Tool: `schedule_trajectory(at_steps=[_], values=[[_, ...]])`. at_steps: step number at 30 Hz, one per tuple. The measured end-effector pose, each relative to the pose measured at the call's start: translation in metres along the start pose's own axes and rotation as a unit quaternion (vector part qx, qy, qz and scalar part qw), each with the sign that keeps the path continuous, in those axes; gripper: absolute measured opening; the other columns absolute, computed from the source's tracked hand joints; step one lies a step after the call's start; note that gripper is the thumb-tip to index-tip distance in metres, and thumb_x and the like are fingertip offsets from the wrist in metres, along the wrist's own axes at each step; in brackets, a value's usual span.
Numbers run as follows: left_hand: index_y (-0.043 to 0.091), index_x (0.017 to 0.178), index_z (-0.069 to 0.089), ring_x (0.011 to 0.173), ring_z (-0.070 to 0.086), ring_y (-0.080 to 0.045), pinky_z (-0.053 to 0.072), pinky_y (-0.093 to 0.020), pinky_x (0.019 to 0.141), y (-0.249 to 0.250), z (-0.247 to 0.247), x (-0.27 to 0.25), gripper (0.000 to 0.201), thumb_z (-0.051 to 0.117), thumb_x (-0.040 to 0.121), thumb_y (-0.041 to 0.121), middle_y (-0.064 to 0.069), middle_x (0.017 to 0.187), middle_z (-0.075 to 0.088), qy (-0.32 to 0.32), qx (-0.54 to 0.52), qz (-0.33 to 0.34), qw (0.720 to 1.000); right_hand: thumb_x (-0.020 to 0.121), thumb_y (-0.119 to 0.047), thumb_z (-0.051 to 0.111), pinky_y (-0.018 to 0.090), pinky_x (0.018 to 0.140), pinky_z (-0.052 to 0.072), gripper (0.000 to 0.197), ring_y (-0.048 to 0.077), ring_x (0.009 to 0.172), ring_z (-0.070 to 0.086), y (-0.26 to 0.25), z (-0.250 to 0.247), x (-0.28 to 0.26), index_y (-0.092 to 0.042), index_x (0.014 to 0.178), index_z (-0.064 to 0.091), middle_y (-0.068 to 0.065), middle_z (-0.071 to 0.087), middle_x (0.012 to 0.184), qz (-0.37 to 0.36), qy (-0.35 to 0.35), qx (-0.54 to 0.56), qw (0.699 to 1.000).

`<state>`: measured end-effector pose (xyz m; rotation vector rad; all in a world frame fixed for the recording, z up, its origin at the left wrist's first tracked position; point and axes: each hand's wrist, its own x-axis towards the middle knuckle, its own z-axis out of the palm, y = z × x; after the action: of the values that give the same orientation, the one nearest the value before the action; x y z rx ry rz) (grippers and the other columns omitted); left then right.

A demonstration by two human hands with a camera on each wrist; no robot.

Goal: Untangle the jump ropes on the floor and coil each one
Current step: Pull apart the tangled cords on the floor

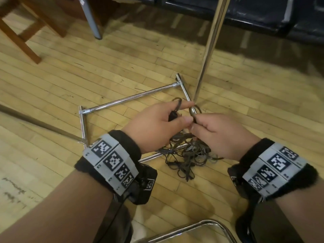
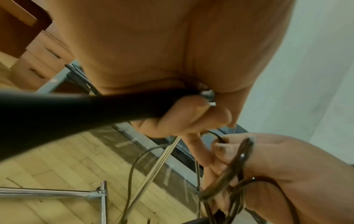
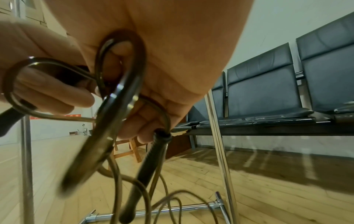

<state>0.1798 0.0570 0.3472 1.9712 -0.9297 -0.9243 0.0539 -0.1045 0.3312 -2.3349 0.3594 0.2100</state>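
A: Where is your left hand (image 1: 154, 125) right now?

B: Raised over the chrome tube frame (image 1: 129, 99) on the pale wood strip floor (image 1: 52, 81). Your fingers are curled round a smooth black jump-rope handle (image 2: 76, 112), and your forefinger reaches out toward the other hand.

A: And your right hand (image 1: 220, 132)?

B: Just beside the left, thumbs almost touching. You pinch several loops of thin dark cord (image 3: 118, 84) between thumb and fingers, and a second, ribbed black handle (image 3: 147, 166) hangs from that bunch.

A: Where are the ropes themselves?

B: The knotted heap of thin dark jump ropes (image 1: 184, 156) lies on the floor below your hands, across the near bar of the frame, with strands rising to both hands. How many ropes are in it, I cannot tell.

A: Anything around you?

B: A row of black padded seats (image 3: 268, 84) stands beyond the frame, and a brown wooden chair (image 1: 22, 28) is to your left
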Motion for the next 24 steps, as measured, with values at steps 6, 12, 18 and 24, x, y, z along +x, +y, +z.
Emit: schedule_trajectory(at_steps=[6,12,18,24], values=[[0.036,0.106,0.069,0.048,0.055,-0.003,0.042,-0.017,0.043,0.005,0.01,0.011,0.01,0.073,0.097,0.034,0.004,0.085,0.074,0.075,-0.039,0.0,0.996,0.097,-0.049,0.043,0.02,0.054,0.042,0.035,0.004,0.064,0.054,0.004,-0.003,-0.005,-0.025,0.077,0.058,-0.008,0.059,0.07,-0.02,0.0,0.01,1.0],[0.017,0.096,0.071,0.05,0.055,-0.01,0.043,-0.021,0.045,0.01,0.019,0.021,0.003,0.07,0.098,0.016,0.004,0.07,0.064,0.088,-0.125,-0.01,0.988,0.103,-0.041,0.047,0.021,0.05,0.037,0.034,0.004,0.065,0.052,0.007,-0.001,-0.007,-0.021,0.078,0.057,-0.005,0.053,0.066,-0.024,-0.015,-0.041,0.999],[0.022,0.094,0.071,0.055,0.052,-0.001,0.04,-0.025,0.056,0.012,0.01,0.022,0.004,0.069,0.095,0.02,0.005,0.08,0.067,0.241,-0.217,0.038,0.945,0.106,-0.041,0.041,0.02,0.052,0.036,0.029,0.009,0.064,0.052,0.016,-0.002,-0.001,-0.021,0.089,0.055,-0.004,0.057,0.072,-0.005,0.013,-0.033,0.999],[0.019,0.1,0.069,0.061,0.049,-0.005,0.043,-0.022,0.053,0.002,-0.027,0.013,0.005,0.065,0.097,0.017,0.012,0.076,0.063,0.344,-0.308,0.022,0.887,0.109,-0.037,0.036,0.029,0.056,0.037,0.028,0.011,0.071,0.052,0.038,0.015,0.006,-0.033,0.082,0.041,-0.004,0.056,0.079,0.071,-0.092,-0.125,0.985]])
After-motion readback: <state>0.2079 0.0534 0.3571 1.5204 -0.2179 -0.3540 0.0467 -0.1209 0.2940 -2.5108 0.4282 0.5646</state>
